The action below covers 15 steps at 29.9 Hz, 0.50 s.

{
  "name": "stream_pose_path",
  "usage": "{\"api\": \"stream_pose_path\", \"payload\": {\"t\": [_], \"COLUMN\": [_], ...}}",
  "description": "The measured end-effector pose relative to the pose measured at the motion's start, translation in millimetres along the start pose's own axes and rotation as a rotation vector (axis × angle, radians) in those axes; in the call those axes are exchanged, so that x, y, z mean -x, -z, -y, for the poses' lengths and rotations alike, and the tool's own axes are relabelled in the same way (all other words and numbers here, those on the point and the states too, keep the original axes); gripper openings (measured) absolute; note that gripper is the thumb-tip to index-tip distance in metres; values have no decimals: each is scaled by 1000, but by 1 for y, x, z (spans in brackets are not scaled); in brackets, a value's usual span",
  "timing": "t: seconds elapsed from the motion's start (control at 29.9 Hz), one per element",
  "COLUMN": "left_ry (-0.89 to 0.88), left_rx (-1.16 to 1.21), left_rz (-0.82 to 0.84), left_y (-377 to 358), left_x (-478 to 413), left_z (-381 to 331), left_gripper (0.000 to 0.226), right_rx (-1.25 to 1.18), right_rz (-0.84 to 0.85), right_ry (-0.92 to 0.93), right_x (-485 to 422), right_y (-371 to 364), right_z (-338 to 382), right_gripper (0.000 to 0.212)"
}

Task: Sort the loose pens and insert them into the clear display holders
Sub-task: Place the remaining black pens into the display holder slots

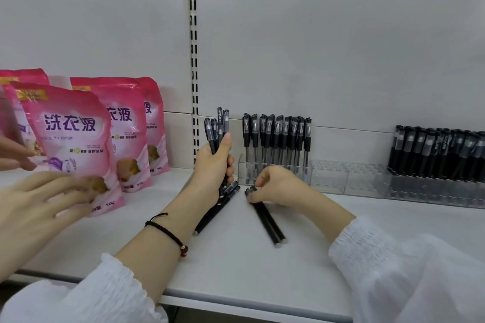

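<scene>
My left hand [214, 165] holds a bundle of black pens [219, 126] upright, caps up, at the shelf's middle. Beneath it a few loose black pens [212, 211] lie on the white shelf. My right hand [275, 186] rests fingers-down on two loose black pens [267, 220] that lie side by side, pinching their capped ends. Behind it stands a clear display holder [246, 172] with several black pens [278, 134] standing in it. A second clear holder section [341, 177] stands bare, and a further holder [433, 189] at right is full of black pens [441, 152].
Pink detergent pouches [76, 144] stand at the left of the shelf. Another person's hands [39, 199] reach among them at the left edge. A slotted upright rail [194, 60] runs up the back wall. The shelf's front edge [236, 301] runs near the bottom.
</scene>
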State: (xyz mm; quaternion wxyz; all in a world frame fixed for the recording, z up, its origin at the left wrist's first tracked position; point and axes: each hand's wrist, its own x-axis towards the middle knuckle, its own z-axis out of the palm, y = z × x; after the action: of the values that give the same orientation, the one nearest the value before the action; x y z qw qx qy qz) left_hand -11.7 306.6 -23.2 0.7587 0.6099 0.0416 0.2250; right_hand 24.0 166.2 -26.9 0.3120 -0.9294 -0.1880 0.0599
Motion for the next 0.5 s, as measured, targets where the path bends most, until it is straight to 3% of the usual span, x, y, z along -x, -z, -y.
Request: {"api": "stream_pose_path", "payload": {"t": [0.13,0.23,0.5], "left_ry": [17,27,14], "left_rx": [-54,-71,-92], "left_rz": [46,72,76], "left_y": [0,0,-1], "left_x": [0,0,-1], "left_z": [3,5,6], "left_gripper": [23,21,24], "right_rx": [10,45,65], "right_rz": [77,150,253], "right_ry": [-1,-20,24], "right_x": [1,1,6], "right_y": [10,16,15], "right_z": [-2,-1,7], "right_gripper": [38,26,17]}}
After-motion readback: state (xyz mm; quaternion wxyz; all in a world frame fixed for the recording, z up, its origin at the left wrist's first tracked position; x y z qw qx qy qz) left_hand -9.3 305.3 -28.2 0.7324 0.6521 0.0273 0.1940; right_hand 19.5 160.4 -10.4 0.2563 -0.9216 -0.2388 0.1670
